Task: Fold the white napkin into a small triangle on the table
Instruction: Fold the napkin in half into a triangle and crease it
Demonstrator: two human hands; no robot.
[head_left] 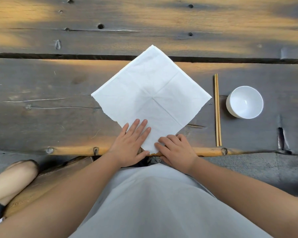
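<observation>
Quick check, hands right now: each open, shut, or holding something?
Left hand: open, fingers straight, flat on the white napkin near its closest corner.
Right hand: fingers curled at that corner; whether they pinch the napkin cannot be told.

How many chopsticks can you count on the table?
2. Both chopsticks lie side by side, touching, on the table between the napkin and the bowl. None seems hidden.

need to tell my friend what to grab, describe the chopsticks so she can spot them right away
Start from the big white napkin spread as a diamond on the dark wooden table. Just past its right corner lie the chopsticks, with a white bowl on their far side. They are the only thin, pale wooden pair, side by side and pointing away from the person.
</observation>
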